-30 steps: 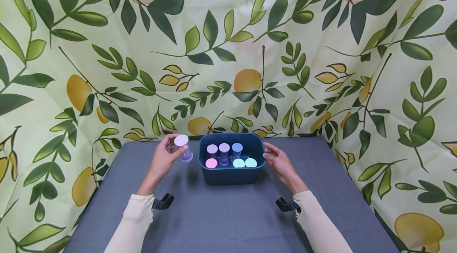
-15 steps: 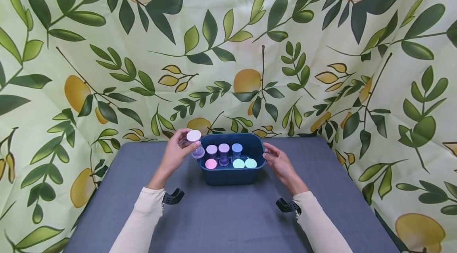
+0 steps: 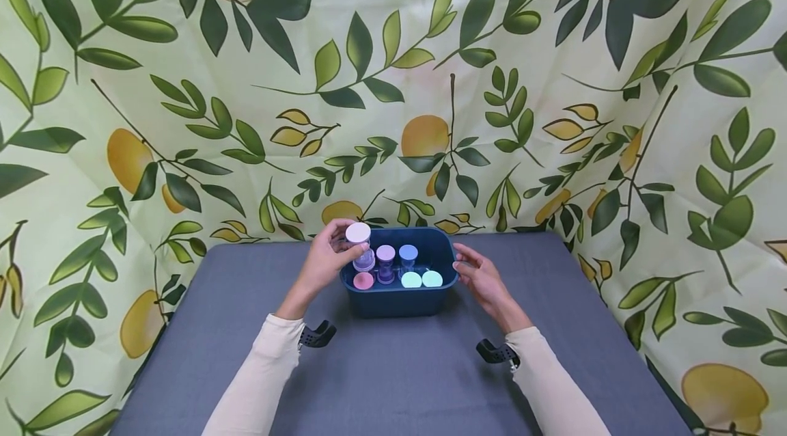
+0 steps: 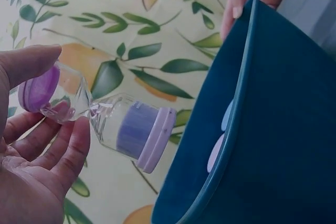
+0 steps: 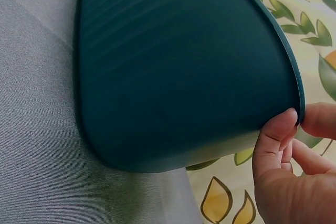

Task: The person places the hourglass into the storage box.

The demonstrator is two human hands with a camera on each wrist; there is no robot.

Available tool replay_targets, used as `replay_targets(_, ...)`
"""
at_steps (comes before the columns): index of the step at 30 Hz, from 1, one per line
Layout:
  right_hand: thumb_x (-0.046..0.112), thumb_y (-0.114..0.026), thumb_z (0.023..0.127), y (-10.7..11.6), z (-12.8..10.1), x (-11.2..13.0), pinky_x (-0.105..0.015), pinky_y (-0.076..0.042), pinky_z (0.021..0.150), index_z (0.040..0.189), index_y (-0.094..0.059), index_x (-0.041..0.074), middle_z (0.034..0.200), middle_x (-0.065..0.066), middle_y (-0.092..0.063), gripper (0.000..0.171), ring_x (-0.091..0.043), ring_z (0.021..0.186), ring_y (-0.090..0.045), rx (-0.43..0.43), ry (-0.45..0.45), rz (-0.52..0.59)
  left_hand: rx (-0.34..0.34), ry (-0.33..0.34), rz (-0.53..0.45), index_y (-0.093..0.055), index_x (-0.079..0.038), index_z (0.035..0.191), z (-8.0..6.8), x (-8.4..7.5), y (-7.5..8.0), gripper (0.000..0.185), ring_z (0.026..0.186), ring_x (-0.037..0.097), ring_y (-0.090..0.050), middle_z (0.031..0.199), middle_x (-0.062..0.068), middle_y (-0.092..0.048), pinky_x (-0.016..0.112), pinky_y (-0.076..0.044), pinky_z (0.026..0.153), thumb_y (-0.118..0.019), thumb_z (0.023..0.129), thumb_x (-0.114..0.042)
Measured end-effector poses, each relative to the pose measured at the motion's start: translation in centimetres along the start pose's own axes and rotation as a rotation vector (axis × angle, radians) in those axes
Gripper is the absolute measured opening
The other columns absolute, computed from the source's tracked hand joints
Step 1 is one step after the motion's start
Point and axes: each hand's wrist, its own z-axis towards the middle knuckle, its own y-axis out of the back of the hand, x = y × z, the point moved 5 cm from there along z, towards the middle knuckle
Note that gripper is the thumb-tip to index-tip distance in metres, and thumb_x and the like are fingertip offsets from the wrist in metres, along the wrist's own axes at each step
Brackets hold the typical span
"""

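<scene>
My left hand (image 3: pixel 324 257) holds a clear sand timer (image 3: pixel 358 234) with lilac end caps over the left end of a dark blue bin (image 3: pixel 396 303). In the left wrist view purple sand (image 4: pixel 137 129) lies in the timer's far bulb, and thumb and fingers grip the other end. The timer is tilted, its far cap close to the bin's rim. At the bin's right end my right hand (image 3: pixel 486 283) pinches the rim, thumb outside, as the right wrist view shows. Inside stand several sand timers, among them a purple one (image 3: pixel 385 265) and a blue one (image 3: pixel 408 264).
Also in the bin are a pink cap (image 3: pixel 363 281) and two mint caps (image 3: pixel 411 279) along the front. A grey-blue cloth (image 3: pixel 393 374) covers the table. Behind it hangs a lemon-print fabric (image 3: pixel 369 135). Each wrist wears a black camera strap (image 3: pixel 318 334).
My left hand has carried the sand timer rightward, from beside the bin to above its left end. My right hand has stayed at the rim.
</scene>
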Motion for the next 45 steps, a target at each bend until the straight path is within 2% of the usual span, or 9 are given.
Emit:
replay_targets(5,0.006,-0.056,0.098,0.1,0.1,0.1,-0.020,-0.048,0.075,0.148,-0.043,0.010,0.110,0.001,-0.047,0.052,-0.011,0.090,-0.051,0.001,-0.001,0.005,0.052,0.009,0.037,-0.055,0.000,0.123,0.4,0.2,-1.1,0.046,0.107,0.019,-0.058,0.119,0.020,-0.061,0.025,-0.052,0.090,-0.076,0.083,-0.008)
replay_targets(12,0.007,-0.056,0.098,0.1,0.1,0.0,-0.020,-0.049,0.076,0.148,-0.042,0.011,0.111,0.001,-0.047,0.052,-0.011,0.091,-0.051,0.001,-0.001,0.001,0.151,0.054,0.121,-0.056,-0.001,0.120,1.0,0.9,-2.3,0.044,0.108,0.027,-0.061,0.117,0.018,-0.063,0.041,-0.053,0.096,-0.076,0.083,-0.009)
replay_targets(15,0.007,-0.056,0.098,0.1,0.1,-0.1,-0.021,-0.049,0.077,0.148,-0.043,0.012,0.112,0.000,-0.047,0.052,-0.012,0.092,-0.051,-0.004,-0.002,-0.006,0.190,0.081,0.162,-0.057,-0.004,0.119,1.1,1.5,-2.7,0.043,0.109,0.028,-0.062,0.117,0.015,-0.064,0.044,-0.052,0.097,-0.077,0.082,-0.012)
replay_targets(20,0.007,-0.056,0.098,0.0,-0.1,-0.2,-0.022,-0.049,0.078,0.148,-0.043,0.012,0.113,-0.001,-0.047,0.051,-0.015,0.095,-0.050,-0.009,-0.009,-0.013,0.254,0.125,0.216,-0.057,-0.007,0.118,1.3,2.4,-3.3,0.044,0.111,0.028,-0.063,0.117,0.013,-0.065,0.045,-0.052,0.096,-0.078,0.082,-0.018)
replay_targets(25,0.008,-0.056,0.098,0.1,-0.1,-0.4,-0.021,-0.049,0.076,0.147,-0.044,0.012,0.113,-0.001,-0.046,0.051,-0.014,0.093,-0.050,-0.010,-0.010,-0.012,0.297,0.151,0.234,-0.057,-0.008,0.117,1.5,2.9,-3.6,0.043,0.113,0.029,-0.062,0.115,0.012,-0.065,0.046,-0.050,0.097,-0.079,0.080,-0.016)
replay_targets(33,0.009,-0.056,0.098,0.1,0.0,-0.3,-0.019,-0.048,0.075,0.147,-0.044,0.012,0.115,-0.002,-0.046,0.051,-0.011,0.091,-0.051,-0.011,-0.007,-0.014,0.366,0.142,0.279,-0.057,-0.006,0.115,1.8,3.4,-4.3,0.043,0.109,0.026,-0.061,0.112,0.011,-0.065,0.045,-0.048,0.097,-0.079,0.080,-0.015)
replay_targets(44,0.006,-0.055,0.098,0.1,-0.1,-0.1,-0.018,-0.049,0.073,0.147,-0.043,0.011,0.111,0.000,-0.047,0.051,-0.009,0.088,-0.052,-0.012,-0.004,0.009,0.411,0.125,0.315,-0.058,-0.004,0.112,2.4,4.5,-4.8,0.041,0.104,0.027,-0.061,0.109,0.013,-0.066,0.042,-0.048,0.095,-0.081,0.078,-0.012)
replay_targets(45,0.006,-0.055,0.098,0.1,-0.1,-0.1,-0.019,-0.049,0.074,0.147,-0.043,0.011,0.111,0.000,-0.047,0.051,-0.009,0.087,-0.052,-0.010,-0.001,0.012,0.422,0.118,0.312,-0.058,-0.002,0.112,2.3,3.9,-4.9,0.041,0.104,0.028,-0.061,0.109,0.015,-0.066,0.041,-0.049,0.094,-0.080,0.078,-0.010)
